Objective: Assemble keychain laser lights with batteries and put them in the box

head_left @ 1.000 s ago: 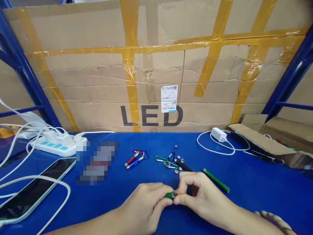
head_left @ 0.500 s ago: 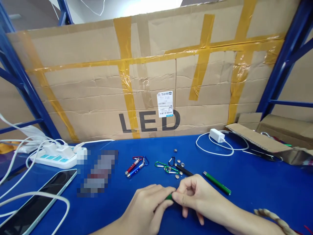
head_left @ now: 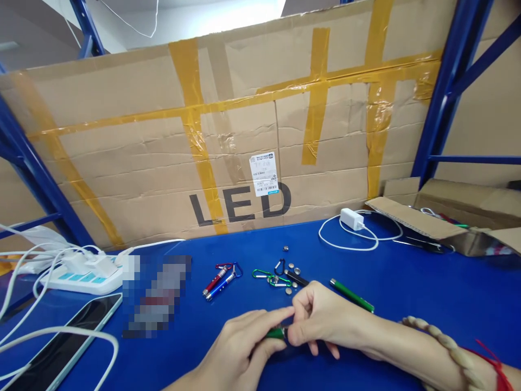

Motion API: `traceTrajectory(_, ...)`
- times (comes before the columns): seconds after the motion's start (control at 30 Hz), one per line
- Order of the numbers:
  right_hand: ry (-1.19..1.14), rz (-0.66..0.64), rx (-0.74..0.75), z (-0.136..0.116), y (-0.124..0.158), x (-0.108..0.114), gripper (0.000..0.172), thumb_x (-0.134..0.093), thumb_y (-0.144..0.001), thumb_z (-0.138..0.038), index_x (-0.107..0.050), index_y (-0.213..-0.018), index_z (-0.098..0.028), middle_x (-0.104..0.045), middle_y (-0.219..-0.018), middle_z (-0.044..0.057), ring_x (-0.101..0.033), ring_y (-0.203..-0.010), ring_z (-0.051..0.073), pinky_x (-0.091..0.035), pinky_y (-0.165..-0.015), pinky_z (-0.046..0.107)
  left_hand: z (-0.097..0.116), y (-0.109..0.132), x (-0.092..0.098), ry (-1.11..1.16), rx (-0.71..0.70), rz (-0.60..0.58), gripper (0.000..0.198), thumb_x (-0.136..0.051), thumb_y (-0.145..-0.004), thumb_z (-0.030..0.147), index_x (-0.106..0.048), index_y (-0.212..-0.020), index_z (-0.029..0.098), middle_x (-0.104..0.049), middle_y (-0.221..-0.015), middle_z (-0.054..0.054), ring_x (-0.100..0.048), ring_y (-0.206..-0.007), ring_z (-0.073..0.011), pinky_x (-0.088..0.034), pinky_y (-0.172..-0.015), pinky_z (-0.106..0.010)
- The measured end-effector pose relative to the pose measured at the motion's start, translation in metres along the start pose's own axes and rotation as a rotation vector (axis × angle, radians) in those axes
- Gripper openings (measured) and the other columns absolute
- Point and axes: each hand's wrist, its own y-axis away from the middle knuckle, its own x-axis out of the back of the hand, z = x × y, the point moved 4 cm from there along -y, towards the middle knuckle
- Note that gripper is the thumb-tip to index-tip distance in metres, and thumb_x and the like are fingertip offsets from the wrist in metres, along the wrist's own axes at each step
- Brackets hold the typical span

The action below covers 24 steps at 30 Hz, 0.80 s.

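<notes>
On the surface [head_left: 142, 355], a red penlight [head_left: 214, 281] and a blue penlight [head_left: 220, 287] are laid; nearer, by the left hand [head_left: 238, 350], a green tube [head_left: 275, 333] is gripped, its end pinched by the right hand [head_left: 323, 320]; beyond, a green rod [head_left: 352, 296] is seen.

A large cardboard panel [head_left: 142, 179] is standing across the middle of the frame, yellow tape [head_left: 317, 103] crossing it and black letters [head_left: 238, 205] spelling LED low down. Blue metal uprights [head_left: 464, 49] are flanking it at left and right. A blue tabletop [head_left: 448, 293] is filling the lower part. Bright white light [head_left: 244, 13] is showing at the upper middle, above the panel.
</notes>
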Motion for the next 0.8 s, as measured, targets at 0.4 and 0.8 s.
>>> traceTrajectory(0.4, 0.077, 0.079, 0.094, 0.001, -0.002, -0.001, 0.047, -0.078, -0.055, -0.052, -0.048, -0.053, -0.017, -0.048, -0.039, -0.007, -0.045, -0.035, 0.006, -0.031, -0.028, 0.013, -0.008, 0.0, -0.004, 0.173, 0.188, -0.033, 0.022, -0.045, -0.091, 0.011, -0.06, -0.101, 0.024, -0.069, -0.085, 0.001, -0.063, -0.073, -0.0118, -0.047, -0.068, -0.016)
traceTrajectory(0.8, 1.006, 0.394, 1.149, -0.028, 0.03, 0.009, 0.017, -0.056, -0.089, -0.03, -0.07, -0.088, -0.022, -0.066, -0.076, 0.0, -0.059, -0.056, 0.006, -0.038, -0.048, 0.018, -0.01, -0.002, -0.001, 0.181, 0.306, -0.083, 0.021, -0.039, -0.091, 0.015, -0.058, -0.096, 0.02, -0.057, -0.07, 0.002, -0.052, -0.058, -0.011, -0.043, -0.058, -0.018)
